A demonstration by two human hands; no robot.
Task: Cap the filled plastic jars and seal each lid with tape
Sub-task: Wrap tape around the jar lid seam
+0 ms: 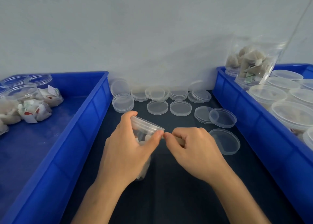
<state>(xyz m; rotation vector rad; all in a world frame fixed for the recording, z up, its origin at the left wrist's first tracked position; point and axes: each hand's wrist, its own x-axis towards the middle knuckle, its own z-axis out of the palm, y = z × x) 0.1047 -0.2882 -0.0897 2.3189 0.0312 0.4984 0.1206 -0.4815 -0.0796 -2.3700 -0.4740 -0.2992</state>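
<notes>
My left hand (128,147) grips a clear plastic jar (144,127) filled with pale sachets, tilted over the dark table with its clear lid on top. My right hand (191,149) has its fingers curled and pinches something small at the lid's right edge, right against my left thumb; it looks like a tape end, with a tan object partly hidden in the palm. Several loose clear lids (180,108) lie and stack on the table beyond the hands.
A blue bin (84,122) on the left holds uncapped filled jars (25,102). A blue bin (245,122) on the right holds capped jars (291,113) and one jar (252,61) tipped on top. A single lid (225,141) lies just right of my right hand. A pale wall stands behind.
</notes>
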